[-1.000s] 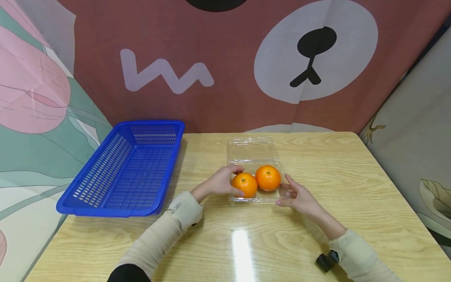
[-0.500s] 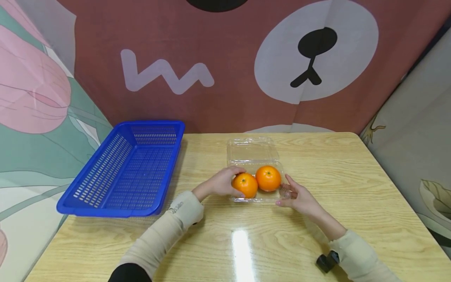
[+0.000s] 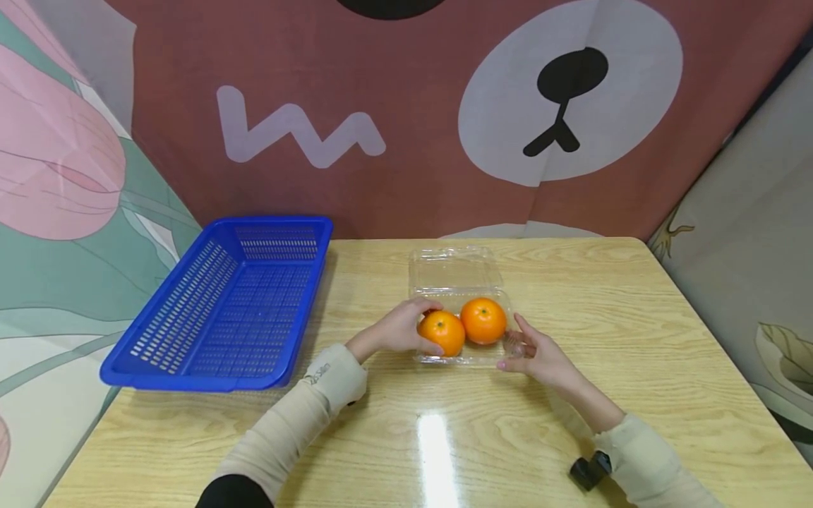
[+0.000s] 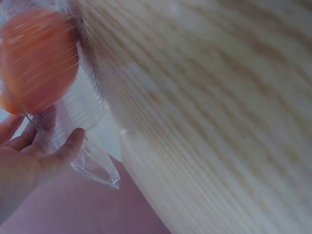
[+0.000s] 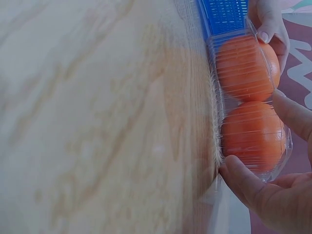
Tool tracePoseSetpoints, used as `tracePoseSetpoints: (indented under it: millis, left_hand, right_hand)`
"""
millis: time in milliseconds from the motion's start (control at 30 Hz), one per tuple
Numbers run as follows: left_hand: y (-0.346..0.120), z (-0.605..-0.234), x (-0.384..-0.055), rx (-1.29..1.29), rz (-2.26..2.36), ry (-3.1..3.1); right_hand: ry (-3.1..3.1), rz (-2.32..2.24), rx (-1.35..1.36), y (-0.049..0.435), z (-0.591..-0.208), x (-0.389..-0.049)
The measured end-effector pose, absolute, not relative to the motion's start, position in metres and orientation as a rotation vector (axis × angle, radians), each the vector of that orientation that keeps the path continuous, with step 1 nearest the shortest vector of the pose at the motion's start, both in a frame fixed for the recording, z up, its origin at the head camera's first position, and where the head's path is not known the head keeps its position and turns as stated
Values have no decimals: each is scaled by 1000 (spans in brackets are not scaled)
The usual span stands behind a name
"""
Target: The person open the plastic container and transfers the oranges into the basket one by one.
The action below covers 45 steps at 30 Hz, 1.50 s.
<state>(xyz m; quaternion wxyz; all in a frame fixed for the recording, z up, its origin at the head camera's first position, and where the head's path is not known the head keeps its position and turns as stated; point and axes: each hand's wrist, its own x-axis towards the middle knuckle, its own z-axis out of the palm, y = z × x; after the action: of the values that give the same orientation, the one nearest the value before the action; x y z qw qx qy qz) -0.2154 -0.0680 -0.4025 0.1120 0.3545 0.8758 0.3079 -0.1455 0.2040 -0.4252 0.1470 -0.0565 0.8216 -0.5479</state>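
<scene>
Two oranges sit side by side in a clear plastic clamshell box (image 3: 454, 268), its lid laid open toward the wall. My left hand (image 3: 403, 327) grips the left orange (image 3: 441, 335), thumb at its front and fingers behind. The left wrist view shows that hand (image 4: 24, 165) close below an orange (image 4: 41, 58) seen through ribbed plastic. At the box's right end, my right hand (image 3: 543, 360) holds the wall beside the right orange (image 3: 483, 321). In the right wrist view, the right hand's thumb and finger (image 5: 239, 180) lie along the ribbed side.
A blue plastic basket (image 3: 219, 384) with slotted walls stands on the wooden table (image 3: 571, 282) at the left. Behind the table hangs a brown printed cloth (image 3: 413, 183). A black device (image 3: 591, 471) is near the right sleeve.
</scene>
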Motion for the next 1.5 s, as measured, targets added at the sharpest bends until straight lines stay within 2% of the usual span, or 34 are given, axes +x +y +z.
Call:
tracePoseSetpoints:
  millis: [1500]
  left_hand:
    - [-72, -386, -215, 860, 1144, 2612]
  right_hand:
    - [2380, -1551, -166, 205, -424, -144]
